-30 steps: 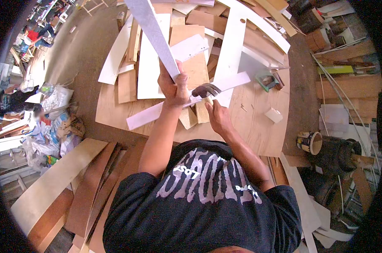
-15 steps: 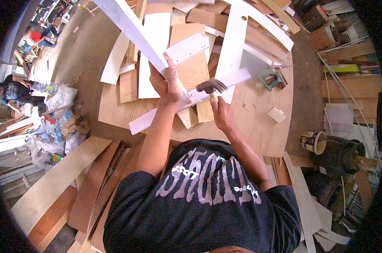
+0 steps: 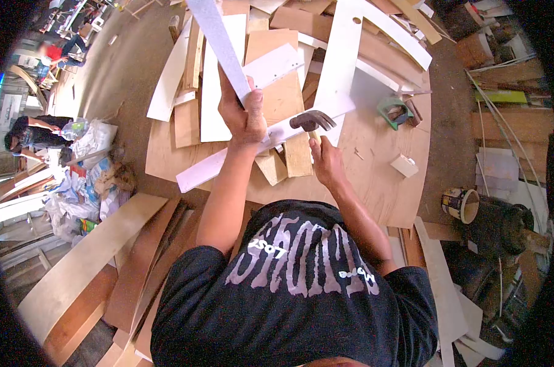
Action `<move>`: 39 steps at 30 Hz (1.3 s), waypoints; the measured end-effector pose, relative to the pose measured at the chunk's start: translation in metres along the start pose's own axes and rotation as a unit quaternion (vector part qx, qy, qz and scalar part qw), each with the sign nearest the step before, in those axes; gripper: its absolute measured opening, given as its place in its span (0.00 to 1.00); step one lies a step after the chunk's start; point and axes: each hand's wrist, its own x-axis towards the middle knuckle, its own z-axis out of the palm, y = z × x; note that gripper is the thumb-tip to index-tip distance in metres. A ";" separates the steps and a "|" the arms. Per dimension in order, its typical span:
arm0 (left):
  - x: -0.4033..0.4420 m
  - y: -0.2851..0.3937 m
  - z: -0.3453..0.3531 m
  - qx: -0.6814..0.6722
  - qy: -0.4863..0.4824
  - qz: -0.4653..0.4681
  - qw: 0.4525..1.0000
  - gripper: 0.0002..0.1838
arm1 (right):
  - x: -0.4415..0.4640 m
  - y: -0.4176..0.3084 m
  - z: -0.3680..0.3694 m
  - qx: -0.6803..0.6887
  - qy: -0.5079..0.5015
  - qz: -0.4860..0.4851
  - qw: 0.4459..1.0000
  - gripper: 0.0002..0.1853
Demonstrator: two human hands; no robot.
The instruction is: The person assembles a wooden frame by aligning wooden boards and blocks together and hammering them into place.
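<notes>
My left hand [image 3: 243,119] is wrapped round a long pale strip [image 3: 220,43] that rises toward the upper left. Its lower end meets a white board [image 3: 206,172] lying slantwise over wooden blocks [image 3: 297,156]. To the right, my right hand [image 3: 327,160] is closed on the handle of a claw hammer [image 3: 312,120], its dark head just above the white board. Behind the left hand lies a short white piece with small holes [image 3: 275,65].
A wooden work table [image 3: 375,196] carries scattered boards, a green-handled tool [image 3: 394,114] and a small white block [image 3: 404,165]. At right stands a bucket [image 3: 460,205]. Planks [image 3: 93,257] lean at lower left. Two people are at the far left, near plastic bags [image 3: 93,142].
The long strip swung left, then back toward upright. The white board's left end moved toward me and left. My right hand and the hammer shifted slightly right.
</notes>
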 end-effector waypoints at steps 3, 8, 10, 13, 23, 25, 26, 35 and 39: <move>-0.003 0.002 0.006 0.019 0.007 0.008 1.000 0.28 | 0.001 -0.001 -0.002 -0.004 -0.017 0.012 1.000 0.23; -0.001 -0.002 0.009 0.002 0.008 0.004 1.000 0.25 | 0.001 -0.001 -0.006 -0.022 -0.022 0.010 0.999 0.23; 0.003 0.000 0.011 0.004 -0.009 0.035 0.999 0.24 | 0.001 -0.003 -0.008 -0.007 -0.024 0.028 0.999 0.23; 0.005 -0.002 0.014 0.040 0.003 0.028 0.999 0.46 | 0.003 0.006 -0.002 0.000 -0.009 0.016 1.000 0.23; -0.001 -0.014 0.016 0.007 -0.004 0.024 1.000 0.25 | 0.005 0.003 -0.006 0.003 -0.007 0.024 1.000 0.24; -0.003 -0.015 0.017 0.009 0.002 0.035 0.999 0.25 | 0.006 0.001 -0.007 -0.013 -0.029 0.029 0.999 0.25; -0.004 -0.015 0.017 0.010 0.004 0.038 0.999 0.25 | 0.006 0.000 -0.008 -0.013 -0.029 0.029 0.999 0.25; -0.005 -0.011 0.013 0.004 0.039 0.026 0.999 0.24 | 0.014 -0.015 -0.009 -0.072 -0.074 -0.073 0.992 0.23; -0.006 -0.011 0.012 0.003 0.045 0.007 0.999 0.24 | 0.023 -0.042 -0.028 -0.047 -0.104 -0.072 0.991 0.21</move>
